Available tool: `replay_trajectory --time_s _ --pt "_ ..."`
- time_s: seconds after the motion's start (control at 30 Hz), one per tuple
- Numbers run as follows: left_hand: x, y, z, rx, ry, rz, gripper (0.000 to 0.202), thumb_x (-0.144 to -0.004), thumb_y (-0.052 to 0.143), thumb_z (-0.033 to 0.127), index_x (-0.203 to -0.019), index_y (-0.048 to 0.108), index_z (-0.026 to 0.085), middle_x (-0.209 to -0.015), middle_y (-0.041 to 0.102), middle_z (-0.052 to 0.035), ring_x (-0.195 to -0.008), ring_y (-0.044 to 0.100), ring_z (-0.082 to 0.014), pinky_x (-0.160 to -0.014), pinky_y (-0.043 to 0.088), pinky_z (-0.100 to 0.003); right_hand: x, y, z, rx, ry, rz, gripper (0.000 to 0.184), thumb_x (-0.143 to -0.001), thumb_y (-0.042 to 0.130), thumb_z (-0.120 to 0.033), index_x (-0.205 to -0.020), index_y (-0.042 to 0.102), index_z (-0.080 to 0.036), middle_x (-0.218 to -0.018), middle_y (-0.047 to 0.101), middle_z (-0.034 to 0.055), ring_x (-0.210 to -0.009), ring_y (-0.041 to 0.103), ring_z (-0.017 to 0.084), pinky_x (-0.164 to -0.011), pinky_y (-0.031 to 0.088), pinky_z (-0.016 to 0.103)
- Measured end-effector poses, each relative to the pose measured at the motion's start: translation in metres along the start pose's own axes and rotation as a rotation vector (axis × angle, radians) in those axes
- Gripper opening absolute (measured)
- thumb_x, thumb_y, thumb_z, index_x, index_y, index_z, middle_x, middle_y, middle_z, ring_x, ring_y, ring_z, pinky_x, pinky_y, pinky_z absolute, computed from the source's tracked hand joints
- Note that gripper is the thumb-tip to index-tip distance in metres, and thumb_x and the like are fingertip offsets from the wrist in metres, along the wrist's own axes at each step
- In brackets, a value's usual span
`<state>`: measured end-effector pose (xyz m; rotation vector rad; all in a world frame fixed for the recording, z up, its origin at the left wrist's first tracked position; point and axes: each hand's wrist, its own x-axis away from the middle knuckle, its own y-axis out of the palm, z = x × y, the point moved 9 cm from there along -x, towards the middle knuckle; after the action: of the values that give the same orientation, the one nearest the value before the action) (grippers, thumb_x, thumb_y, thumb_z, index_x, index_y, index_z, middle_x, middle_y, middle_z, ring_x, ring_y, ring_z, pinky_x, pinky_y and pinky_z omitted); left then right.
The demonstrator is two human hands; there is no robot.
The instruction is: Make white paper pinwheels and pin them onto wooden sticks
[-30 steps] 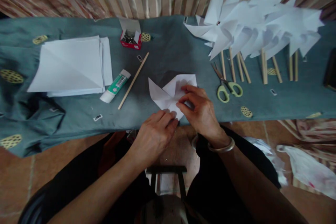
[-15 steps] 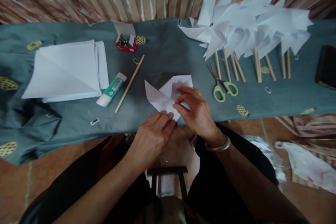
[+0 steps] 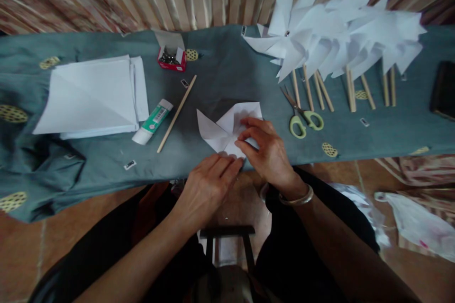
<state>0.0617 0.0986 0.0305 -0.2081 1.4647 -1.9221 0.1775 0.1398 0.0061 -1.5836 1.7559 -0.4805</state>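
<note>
A partly folded white paper pinwheel lies at the table's near edge, two of its blades curled toward the middle. My left hand is closed on its near corner, the fingertips pressed on the paper. From the right, my right hand curls over the sheet, thumb and fingers on its right part; a silver bangle circles that wrist. Just left of the pinwheel a wooden stick lies at a slant, beside a green and white glue stick. Green-handled scissors rest open to the right.
A stack of white paper sits at the left. Behind the stick stands a small red box of metal pins. Several finished pinwheels on sticks lie at the back right. A dark object is at the far right.
My left hand's fingers have slid slightly right along the near edge of the paper. My right hand stays almost in place. The whole view has shifted a little.
</note>
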Motion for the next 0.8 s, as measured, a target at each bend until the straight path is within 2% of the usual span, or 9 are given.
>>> replay_trajectory --time_s 0.47,0.67,0.8 --pt "-0.002 0.006 -0.001 0.072 -0.017 -0.050 0.020 -0.095 0.051 0.013 -0.112 0.061 0.009 -0.107 0.067 -0.0107 -0.097 0.063 -0.0209 -0.084 0.059 -0.036 0.001 0.002 -0.001 0.010 -0.007 -0.009 0.006 -0.088 0.062 -0.024 -0.084 0.066 -0.025 -0.120 0.065 0.0051 -0.116 0.058 0.025 -0.102 0.048 0.047" --pt "-0.003 0.006 -0.002 0.078 -0.030 -0.044 0.019 -0.095 0.050 0.013 -0.110 0.062 0.010 -0.104 0.067 -0.0107 -0.096 0.062 -0.0207 -0.084 0.059 -0.037 0.003 0.004 -0.008 0.032 -0.045 -0.031 0.018 -0.094 0.052 -0.025 -0.094 0.069 -0.027 -0.124 0.062 0.0045 -0.118 0.055 0.026 -0.101 0.049 0.048" --pt "-0.003 0.006 -0.001 0.072 -0.026 -0.046 0.019 -0.095 0.049 0.013 -0.109 0.062 0.010 -0.104 0.067 -0.0108 -0.096 0.062 -0.0212 -0.083 0.059 -0.037 0.005 0.005 -0.014 0.096 -0.091 -0.034 0.022 -0.095 0.048 -0.023 -0.093 0.069 -0.026 -0.125 0.061 0.0056 -0.116 0.055 0.026 -0.101 0.050 0.047"
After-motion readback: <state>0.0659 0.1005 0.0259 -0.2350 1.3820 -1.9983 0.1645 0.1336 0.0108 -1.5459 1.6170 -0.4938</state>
